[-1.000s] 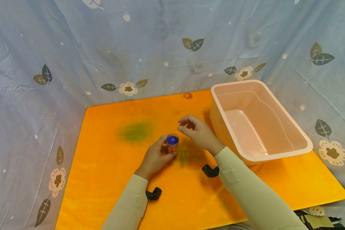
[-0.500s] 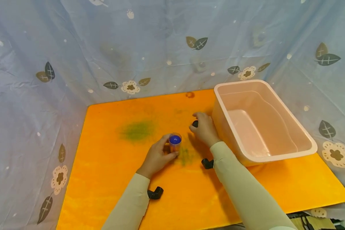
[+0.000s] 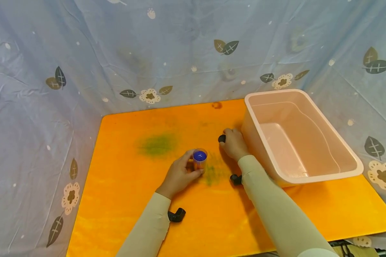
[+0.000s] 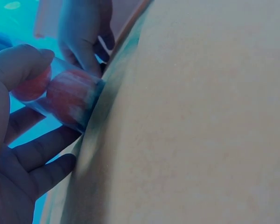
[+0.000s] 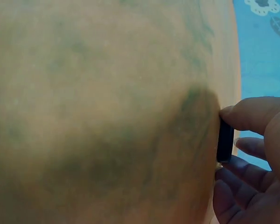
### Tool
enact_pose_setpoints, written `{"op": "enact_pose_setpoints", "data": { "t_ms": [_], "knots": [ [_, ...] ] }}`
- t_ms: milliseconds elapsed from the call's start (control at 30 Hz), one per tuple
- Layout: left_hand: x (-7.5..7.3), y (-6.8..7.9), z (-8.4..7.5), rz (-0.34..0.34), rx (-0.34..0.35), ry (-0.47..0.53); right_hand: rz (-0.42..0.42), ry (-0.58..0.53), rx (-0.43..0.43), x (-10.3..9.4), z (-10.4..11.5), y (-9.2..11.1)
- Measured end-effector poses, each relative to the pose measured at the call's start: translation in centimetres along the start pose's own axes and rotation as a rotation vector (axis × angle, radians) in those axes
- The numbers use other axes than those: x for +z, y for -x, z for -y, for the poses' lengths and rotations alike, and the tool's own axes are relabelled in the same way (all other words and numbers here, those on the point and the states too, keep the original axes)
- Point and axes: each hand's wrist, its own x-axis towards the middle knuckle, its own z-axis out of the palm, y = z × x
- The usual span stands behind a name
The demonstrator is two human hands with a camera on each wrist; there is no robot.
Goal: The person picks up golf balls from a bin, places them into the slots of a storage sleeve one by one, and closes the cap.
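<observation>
Gripping the clear container from its side, the left hand curls thumb and fingers partway around the wall, the thumb on one side and the fingers spread along the other. The container stands upright on the orange counter, to the left of the pink tub and apart from it. Through its wall show two reddish balls, with a blue ball above them at the mouth. Nearer the tub, just beside its left wall, the right hand is nearly closed in a pinch: the thumb presses one edge of a black disc and fingertips meet the opposite edge. Whether the disc touches the counter cannot be told. The container looks like thin, smooth plastic, probably light and somewhat slippery; a hard squeeze might flex the wall, while a loose one could let it slide or tip. Its load sits in a stack, so a tilt toward or away from the tub could roll the top ball out. The best hold is likely low on the wall, thumb opposite fingers, with the mouth left uncovered. The disc seems stiff, thin and light, hard to damage but easy to fumble when flat; pinching it across its rim, as here, should suit it well, leaving both faces free.
</observation>
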Motion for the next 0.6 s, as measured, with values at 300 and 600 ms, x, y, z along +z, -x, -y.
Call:
{"op": "enact_pose_setpoints", "data": {
  "t_ms": [300, 600],
  "knots": [
    [-0.07, -0.02, 0.06, -0.006, 0.008, -0.015, 0.009, 0.049, -0.044, -0.22, 0.52, 0.21],
    [-0.12, 0.0, -0.15, -0.004, 0.002, -0.016, 0.081, 0.141, -0.09, -0.58, 0.88, 0.0]
  ]
}}
